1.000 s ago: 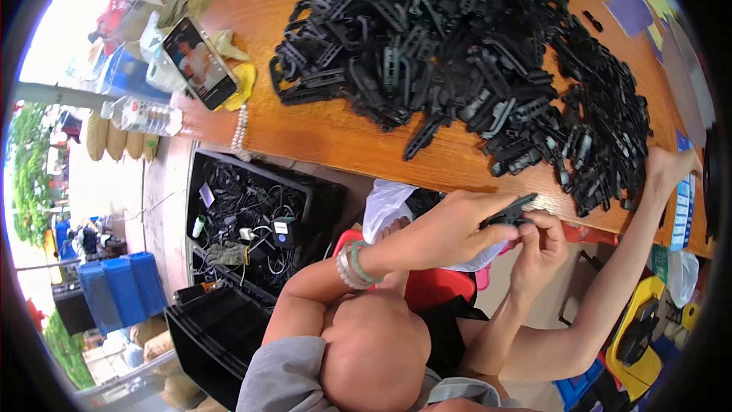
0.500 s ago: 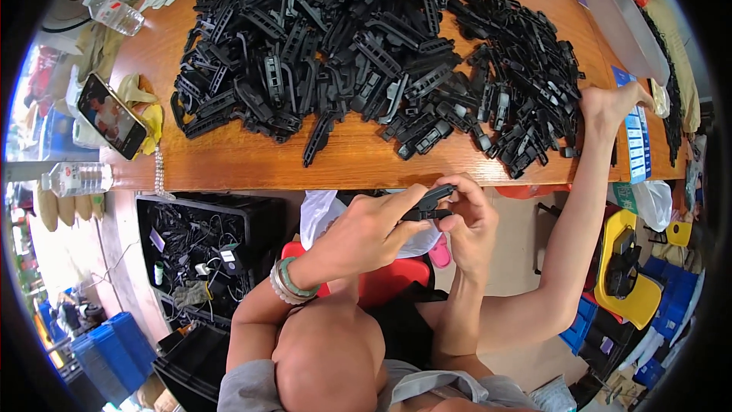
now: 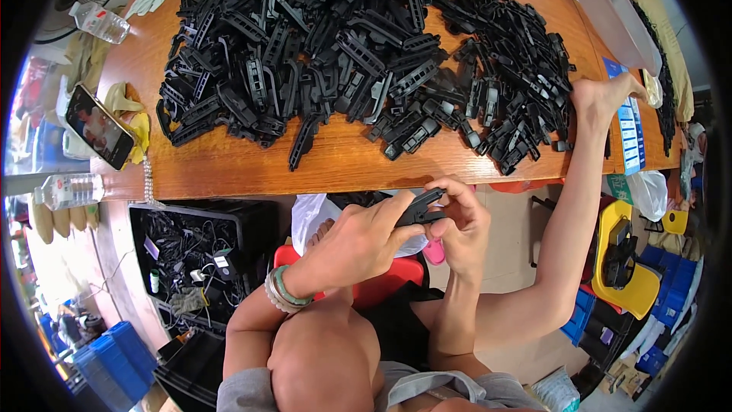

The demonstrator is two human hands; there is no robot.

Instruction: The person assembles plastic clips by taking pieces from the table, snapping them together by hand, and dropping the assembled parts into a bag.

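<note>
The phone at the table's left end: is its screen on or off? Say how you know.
On: the phone shows a coloured picture, not a blank panel.

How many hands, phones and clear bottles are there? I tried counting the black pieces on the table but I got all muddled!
Hands: 2 (left hand and right hand, both at a black plastic piece)
Phones: 1
Clear bottles: 2
Total: 5
The black pile overlaps too much to count.

Head-worn fisheye, facing down
</note>
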